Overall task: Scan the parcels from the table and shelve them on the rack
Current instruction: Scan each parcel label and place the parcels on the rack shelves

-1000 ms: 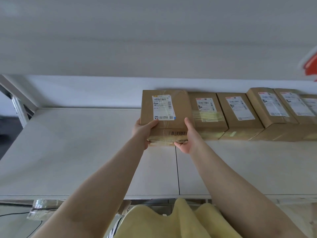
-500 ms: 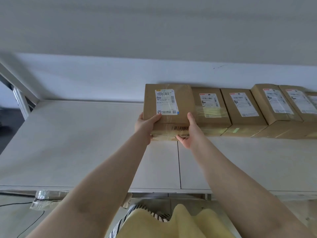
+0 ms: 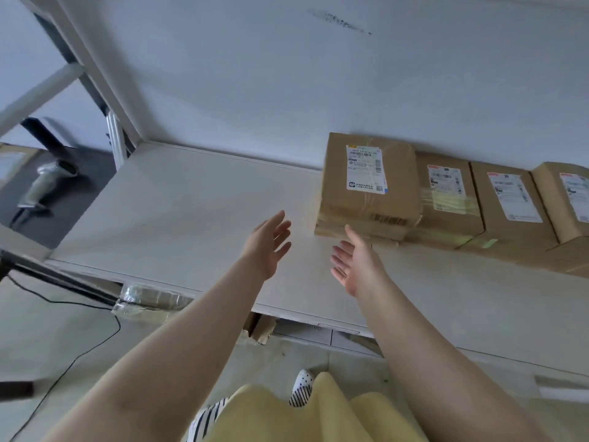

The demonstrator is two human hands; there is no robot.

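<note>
- Left hand [image 3: 269,247] and right hand [image 3: 353,261] hovered over the rack shelf [image 3: 191,212], fingers straight and spread, holding nothing.
- Beyond them, the brown cardboard parcel [image 3: 369,189], white-labelled and taped, sat at the shelf's back, touching the next parcel [image 3: 446,199].

Black cable [image 3: 79,352] on floor [image 3: 47,330] — crumpled plastic wrap [image 3: 149,301] beside.

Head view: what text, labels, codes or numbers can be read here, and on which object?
None can be read.
Leftmost parcel: white label with barcodes and blue logo, print blurred; side barcode unreadable.
Second parcel: red-topped label, too blurred.
Third parcel: the same.
Fourth parcel: label cut off, blurred.
</note>
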